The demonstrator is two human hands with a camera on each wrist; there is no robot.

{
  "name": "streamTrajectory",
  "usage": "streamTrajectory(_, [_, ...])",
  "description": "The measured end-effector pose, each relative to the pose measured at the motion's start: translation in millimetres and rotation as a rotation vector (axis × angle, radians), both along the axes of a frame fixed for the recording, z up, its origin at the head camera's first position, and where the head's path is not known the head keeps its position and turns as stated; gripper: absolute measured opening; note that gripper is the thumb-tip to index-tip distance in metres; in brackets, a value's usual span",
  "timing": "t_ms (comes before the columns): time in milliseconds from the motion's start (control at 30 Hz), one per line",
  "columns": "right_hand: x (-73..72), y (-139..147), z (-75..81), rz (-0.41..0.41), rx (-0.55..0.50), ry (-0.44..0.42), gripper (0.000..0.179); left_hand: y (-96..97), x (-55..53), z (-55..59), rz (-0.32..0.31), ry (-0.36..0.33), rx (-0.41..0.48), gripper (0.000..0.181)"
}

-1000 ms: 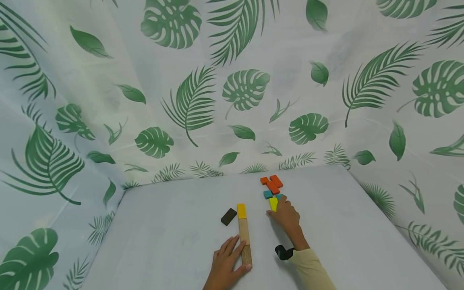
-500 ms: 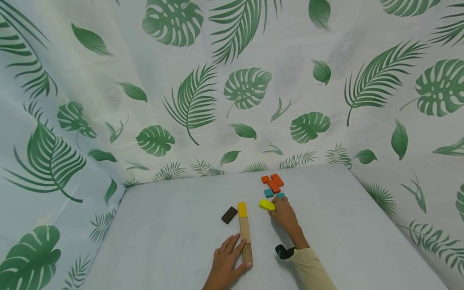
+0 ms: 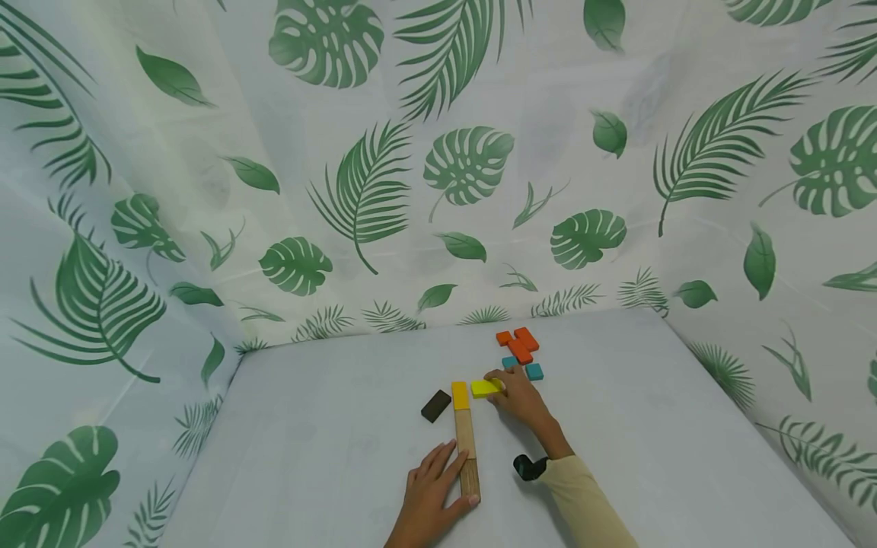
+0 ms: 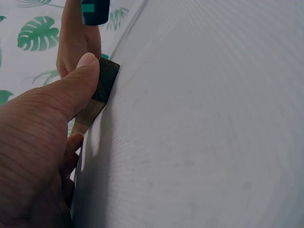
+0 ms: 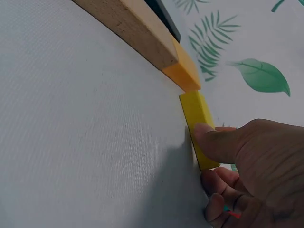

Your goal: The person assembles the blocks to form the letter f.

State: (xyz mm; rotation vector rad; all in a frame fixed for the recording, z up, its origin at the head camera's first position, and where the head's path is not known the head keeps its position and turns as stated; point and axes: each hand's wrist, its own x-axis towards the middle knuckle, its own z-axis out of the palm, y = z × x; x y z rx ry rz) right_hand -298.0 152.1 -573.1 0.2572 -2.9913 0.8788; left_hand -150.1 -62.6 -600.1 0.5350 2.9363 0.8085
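A straight row on the table consists of an amber block (image 3: 460, 396) at the far end, a light wooden block (image 3: 464, 432) and a darker wooden block (image 3: 470, 479) nearest me. My left hand (image 3: 430, 491) rests along the row's left side, its thumb against the near end and index finger near the joint between the wooden blocks. My right hand (image 3: 522, 397) pinches a bright yellow block (image 5: 194, 111) between thumb and fingers. That block lies crosswise, right of the amber one; whether they touch, I cannot tell.
A dark brown block (image 3: 436, 406) lies left of the amber end. Beyond my right hand are two teal blocks (image 3: 534, 371) and several orange-red blocks (image 3: 521, 351). Leaf-print fabric (image 3: 384, 289) walls the back and sides of the white table (image 3: 308, 441).
My right hand has picked the yellow block out from beside the teal ones, turned it crosswise and carried it left to the amber block. My left hand has stayed on the row.
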Motion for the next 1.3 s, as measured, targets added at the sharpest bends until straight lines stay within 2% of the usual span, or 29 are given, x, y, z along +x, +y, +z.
streamTrajectory(333, [-6.4, -3.3, 2.2, -0.005, 0.012, -0.002, 0.030, 1.4, 0.1, 2.0, -0.006, -0.001, 0.004, 0.071])
streamTrajectory(767, [-7.4, -3.5, 0.7, -0.008, 0.044, 0.031, 0.031, 0.0, 2.9, 6.8, -0.012, 0.048, 0.004, 0.068])
streamTrajectory(1033, [-7.7, -4.8, -0.1, -0.004, 0.065, 0.048, 0.032, 0.5, 0.8, 7.6, 0.000, -0.020, 0.002, 0.070])
streamTrajectory(1300, [-4.6, -4.7, -0.2, 0.011, 0.068, 0.061, 0.031, 0.4, 0.5, 2.1, -0.004, -0.010, -0.010, 0.071])
